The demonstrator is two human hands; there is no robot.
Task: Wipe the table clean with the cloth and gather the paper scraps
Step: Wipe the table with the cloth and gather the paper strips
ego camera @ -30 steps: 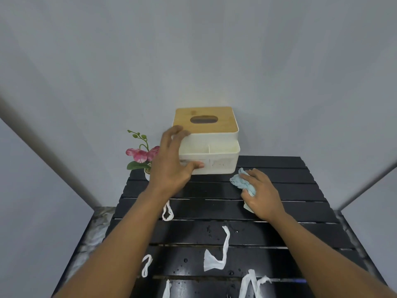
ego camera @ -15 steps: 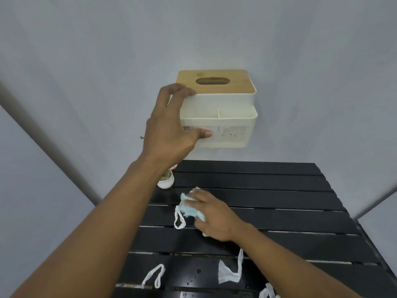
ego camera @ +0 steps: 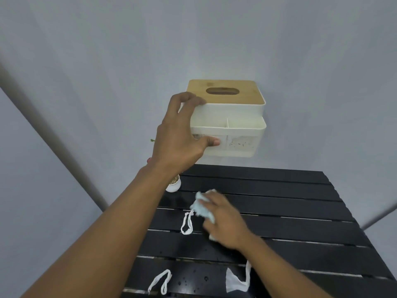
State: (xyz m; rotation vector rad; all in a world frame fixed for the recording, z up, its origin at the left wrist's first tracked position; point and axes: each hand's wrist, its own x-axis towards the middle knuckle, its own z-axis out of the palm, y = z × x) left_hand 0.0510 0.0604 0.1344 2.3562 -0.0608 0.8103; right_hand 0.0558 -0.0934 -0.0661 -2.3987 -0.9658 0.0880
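My left hand grips the left side of a white tissue box with a wooden lid and holds it up in the air above the back of the black slatted table. My right hand presses a light blue cloth flat on the table's middle slats. A looped white paper scrap lies just left of the cloth. Two more scraps lie near the front edge, a paper loop at the left and a wider paper strip under my right forearm.
A small white flower pot stands at the table's back left corner, mostly hidden behind my left wrist. Grey walls close in behind and on both sides. Water droplets speckle the front slats.
My left hand has lifted the tissue box off the table. My right hand has slid the cloth left and toward the middle, beside the looped scrap.
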